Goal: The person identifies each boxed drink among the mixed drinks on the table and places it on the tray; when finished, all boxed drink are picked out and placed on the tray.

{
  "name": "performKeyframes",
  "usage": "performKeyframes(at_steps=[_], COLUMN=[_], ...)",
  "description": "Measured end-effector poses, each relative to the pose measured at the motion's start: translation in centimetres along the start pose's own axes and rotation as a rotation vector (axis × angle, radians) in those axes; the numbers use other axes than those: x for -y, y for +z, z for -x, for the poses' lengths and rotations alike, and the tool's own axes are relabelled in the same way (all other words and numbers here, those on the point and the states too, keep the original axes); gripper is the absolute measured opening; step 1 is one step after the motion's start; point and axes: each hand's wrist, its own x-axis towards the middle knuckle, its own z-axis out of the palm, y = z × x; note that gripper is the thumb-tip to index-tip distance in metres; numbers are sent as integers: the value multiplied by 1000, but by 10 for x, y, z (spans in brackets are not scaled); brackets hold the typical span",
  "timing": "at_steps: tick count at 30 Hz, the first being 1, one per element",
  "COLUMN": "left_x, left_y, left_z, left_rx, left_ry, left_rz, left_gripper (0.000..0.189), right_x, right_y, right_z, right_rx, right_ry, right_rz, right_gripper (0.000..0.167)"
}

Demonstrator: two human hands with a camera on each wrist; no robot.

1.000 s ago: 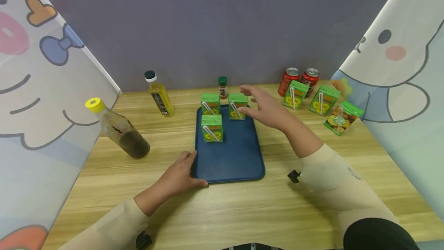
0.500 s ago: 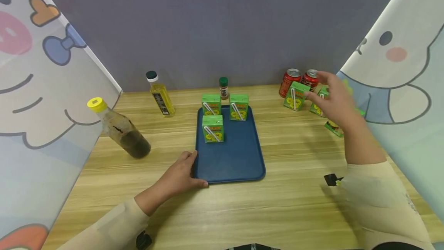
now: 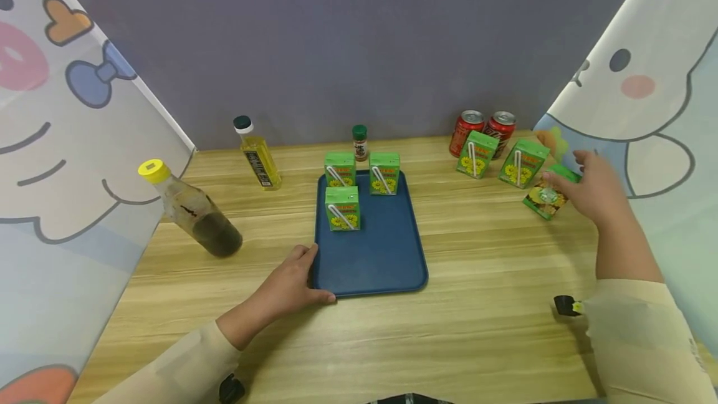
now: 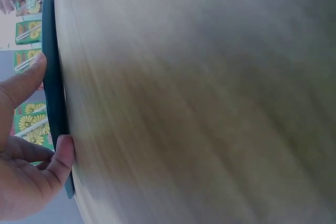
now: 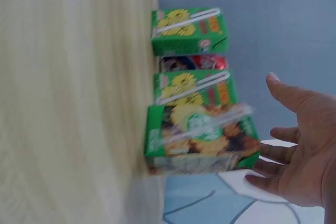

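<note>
A brown-and-green drink carton (image 3: 545, 198) stands upright on the worktop (image 3: 477, 329) at the right of the head view, with a straw on its side. The right hand (image 3: 603, 192) is just beside it, fingers spread apart around nothing; whether a fingertip touches the carton, I cannot tell.

It looks like light, thin card that would dent under a hard squeeze, and its smooth faces may slip a little. If full, its contents would shift. Best taken by the two opposite sides at mid-height, thumb and fingers flat, clear of the straw.

Two green cartons (image 3: 524, 163) stand to its upper left, with red cans (image 3: 465, 133) behind them. At the centre of the frame, a blue tray (image 3: 381, 260) carries three more cartons (image 3: 343, 209); the left hand (image 3: 288, 282) grips its lower-left corner. Farther left stand an oil bottle (image 3: 260, 161) and a yellow-capped bottle (image 3: 207, 223).
</note>
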Motion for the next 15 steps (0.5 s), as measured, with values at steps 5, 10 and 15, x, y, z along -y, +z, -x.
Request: performKeyframes(at_steps=[5, 10, 15], left_x=[0, 1, 1], left_y=[0, 1, 1], left_z=[1, 1, 0], left_rx=[1, -1, -1], left_ry=[-3, -2, -5], left_rz=[4, 5, 4], left_gripper=[114, 114, 115], right_x=[-16, -26, -25], right_y=[6, 9, 9], right_z=[-2, -1, -1], right_rx=[45, 97, 99], right_ry=[49, 96, 97], right_rz=[20, 23, 43], right_gripper=[100, 98, 94])
